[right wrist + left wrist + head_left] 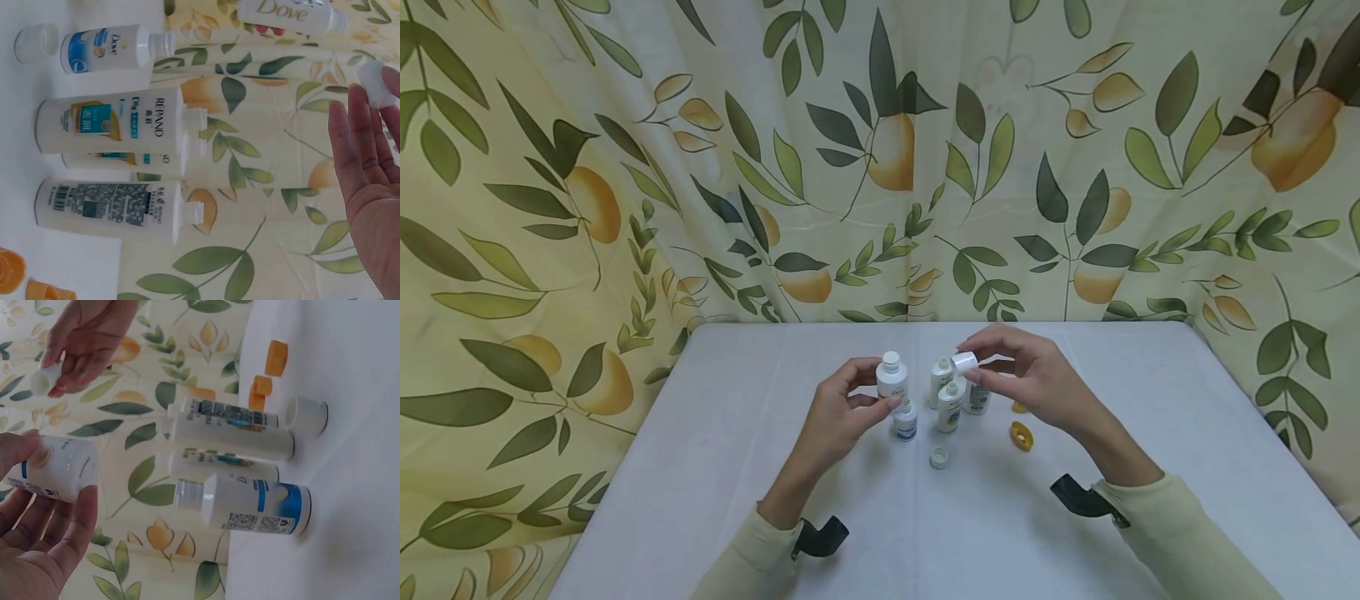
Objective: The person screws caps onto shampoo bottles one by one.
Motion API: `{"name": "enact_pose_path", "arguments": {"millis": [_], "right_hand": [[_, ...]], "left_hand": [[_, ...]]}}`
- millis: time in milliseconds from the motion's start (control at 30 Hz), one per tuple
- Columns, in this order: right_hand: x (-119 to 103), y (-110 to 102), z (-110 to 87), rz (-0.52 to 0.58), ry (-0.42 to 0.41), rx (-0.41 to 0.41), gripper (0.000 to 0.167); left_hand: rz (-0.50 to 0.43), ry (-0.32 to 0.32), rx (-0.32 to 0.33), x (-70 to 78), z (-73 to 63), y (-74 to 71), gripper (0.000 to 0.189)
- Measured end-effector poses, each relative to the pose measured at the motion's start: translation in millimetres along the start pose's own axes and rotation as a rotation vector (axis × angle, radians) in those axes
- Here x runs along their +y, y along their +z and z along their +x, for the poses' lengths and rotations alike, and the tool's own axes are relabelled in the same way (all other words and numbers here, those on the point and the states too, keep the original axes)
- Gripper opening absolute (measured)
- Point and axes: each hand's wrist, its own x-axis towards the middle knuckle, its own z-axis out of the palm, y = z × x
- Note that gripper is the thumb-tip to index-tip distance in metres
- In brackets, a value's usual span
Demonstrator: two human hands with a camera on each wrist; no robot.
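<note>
My left hand [842, 412] grips a white Dove bottle [892, 381] upright above the table, thumb and fingers round its sides; its narrow neck shows no cap. Between the thumb and fingers of my right hand [1037, 375] is a white cap [964, 362], tilted, a short way right of that bottle. In the left wrist view the cap [45, 380] shows its hollow end. Below the held bottle stands a smaller-looking Dove bottle [106, 50] with a blue label. Three white Repand bottles, one of them in front [950, 408], stand close together without caps under the right hand.
Another white cap [939, 457] lies on the white-covered table [760, 500] in front of the bottles. Two orange-yellow caps lie to the right, the nearer yellow cap [1021, 436] below my right hand. A leaf-and-fruit patterned curtain [850, 233] hangs behind the table's back edge.
</note>
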Motion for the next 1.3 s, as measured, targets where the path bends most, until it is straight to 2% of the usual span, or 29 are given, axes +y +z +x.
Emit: {"name": "enact_pose_path", "arguments": {"millis": [600,967,1300], "right_hand": [[-15.9,2.9,18.2,-0.014,-0.071,-0.017,0.034],[-22.7,7.6,25.3,0.020,-0.088,-0.049,0.040],[-21.7,11.4,29.1,0.014,-0.111,-0.055,0.034]], "left_hand": [[-0.015,0.061,-0.093,6.8,5.1,16.6,0.050],[-0.018,0.067,-0.097,7.6,8.0,23.4,0.049],[-0.038,0.071,-0.100,8.1,10.4,26.3,0.048]]}}
